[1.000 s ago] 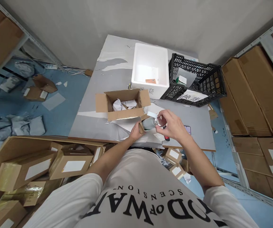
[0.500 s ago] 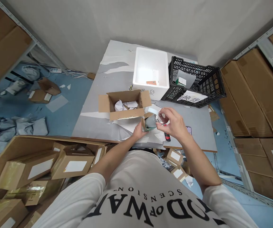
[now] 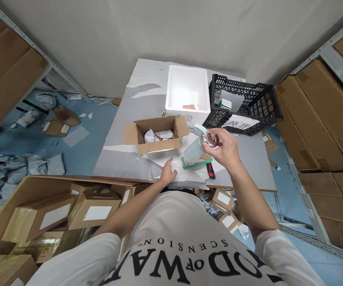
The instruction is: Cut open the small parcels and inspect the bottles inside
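Note:
My right hand is closed around the lid end of a pale grey-blue water bottle, which has a light blue loop on its cap. The bottle tilts over a small green-edged box with some pink on it, lying on the table. My left hand holds nothing; its fingers are apart, near the table's front edge, left of the small box. Beyond that hand stands an open cardboard carton with crumpled white paper inside. A red and black tool handle lies right of the small box.
At the back of the table stand a white foam box and a black plastic crate with a paper sign. A large carton of parcels is at my left. Stacked boxes fill the shelf at right.
The bottle has come out of the small box, rising slightly in my right hand. My left hand has let go of the box and moved left; the box now lies on the table.

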A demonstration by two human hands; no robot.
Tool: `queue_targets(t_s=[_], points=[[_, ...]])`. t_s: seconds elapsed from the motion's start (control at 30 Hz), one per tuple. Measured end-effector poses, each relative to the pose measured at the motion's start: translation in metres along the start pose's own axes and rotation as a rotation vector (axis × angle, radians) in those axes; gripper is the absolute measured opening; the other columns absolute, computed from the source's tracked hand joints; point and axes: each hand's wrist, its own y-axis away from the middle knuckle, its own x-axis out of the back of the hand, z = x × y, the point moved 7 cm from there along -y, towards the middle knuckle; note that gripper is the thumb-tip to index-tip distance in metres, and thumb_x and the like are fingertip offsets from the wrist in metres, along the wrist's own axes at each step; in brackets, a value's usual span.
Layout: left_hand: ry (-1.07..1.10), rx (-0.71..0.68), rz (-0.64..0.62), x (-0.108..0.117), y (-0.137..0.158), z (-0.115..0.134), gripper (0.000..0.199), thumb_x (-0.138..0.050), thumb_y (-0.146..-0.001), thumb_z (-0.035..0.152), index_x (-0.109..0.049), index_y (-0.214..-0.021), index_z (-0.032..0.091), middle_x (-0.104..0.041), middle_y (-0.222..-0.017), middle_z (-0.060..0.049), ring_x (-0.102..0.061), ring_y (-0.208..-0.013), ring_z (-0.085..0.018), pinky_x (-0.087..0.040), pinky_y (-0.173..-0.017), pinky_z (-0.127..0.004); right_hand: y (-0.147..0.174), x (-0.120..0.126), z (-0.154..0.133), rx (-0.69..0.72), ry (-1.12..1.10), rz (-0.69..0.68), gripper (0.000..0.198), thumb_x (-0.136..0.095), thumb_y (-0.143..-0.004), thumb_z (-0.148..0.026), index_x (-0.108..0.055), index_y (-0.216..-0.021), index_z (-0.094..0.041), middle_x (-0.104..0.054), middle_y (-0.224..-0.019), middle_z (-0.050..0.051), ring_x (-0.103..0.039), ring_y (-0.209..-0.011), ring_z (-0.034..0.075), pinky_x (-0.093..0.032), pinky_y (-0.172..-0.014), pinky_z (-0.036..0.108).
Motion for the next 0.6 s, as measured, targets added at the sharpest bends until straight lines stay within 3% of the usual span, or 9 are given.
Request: queue_targets(t_s=[0.1,0.17,0.23,0.37,0.5,0.6], points=[[0.067,-0.181,0.088,0.022,0.014,0.057,0.068,-0.07,-0.071,0.026,-0.043,-0.133,0.022,-0.051,-0.134,-0.013,-0.049,-0.126,-0.029,-0.039,-0.107,-0.049,-0.003,-0.004,0.007,-0.024,-0.024,-0.006,0.026,-0.066,-0.072,-0.034,-0.063,-0.095,-0.021,-0.063,-0.083,0.003,-0.052,-0.068,0.014,-0.044,-0.063,0.027],[0.054,-0.316,0.062,0.026,0.018,0.098,0.089,-0.081,-0.06,0.034,-0.039,-0.138,0.023,-0.045,-0.141,-0.014,-0.043,-0.131,-0.032,-0.037,-0.109,-0.049,-0.007,-0.006,0.009,-0.048,-0.048,-0.02,0.023,-0.065,-0.075,-0.038,-0.062,-0.091,-0.021,-0.06,-0.076,0.0,-0.05,-0.064,0.014,-0.043,-0.064,0.027],[0.079,-0.357,0.007,0.022,0.017,0.125,0.097,-0.086,-0.054,0.039,-0.039,-0.137,0.023,-0.047,-0.138,-0.014,-0.047,-0.128,-0.033,-0.04,-0.107,-0.047,-0.01,-0.008,0.01,-0.076,-0.07,-0.035,0.021,-0.063,-0.077,-0.04,-0.062,-0.087,-0.021,-0.057,-0.07,-0.002,-0.048,-0.062,0.012,-0.042,-0.064,0.026],[0.17,-0.309,-0.004,0.013,0.014,0.132,0.078,-0.082,-0.062,0.036,-0.043,-0.129,0.023,-0.056,-0.126,-0.012,-0.056,-0.116,-0.027,-0.047,-0.099,-0.043,-0.012,-0.009,0.011,-0.148,-0.068,-0.043,0.024,-0.063,-0.077,-0.044,-0.061,-0.083,-0.021,-0.055,-0.067,-0.003,-0.048,-0.06,0.012,-0.038,-0.061,0.025],[0.176,-0.267,-0.032,0.004,0.015,0.123,0.08,-0.085,-0.057,0.032,-0.045,-0.125,0.023,-0.058,-0.122,-0.011,-0.057,-0.114,-0.026,-0.048,-0.096,-0.042,-0.011,-0.008,0.018,-0.246,-0.066,-0.037,0.027,-0.066,-0.075,-0.047,-0.061,-0.081,-0.021,-0.055,-0.067,-0.003,-0.049,-0.062,0.013,-0.039,-0.064,0.026],[0.249,-0.224,-0.055,0.001,0.015,0.121,0.073,-0.083,-0.058,0.033,-0.048,-0.122,0.022,-0.06,-0.119,-0.01,-0.058,-0.111,-0.025,-0.048,-0.094,-0.04,-0.008,-0.01,0.029,-0.292,-0.213,-0.052,0.035,-0.067,-0.072,-0.054,-0.061,-0.087,-0.022,-0.059,-0.076,-0.001,-0.051,-0.068,0.014,-0.042,-0.068,0.028]])
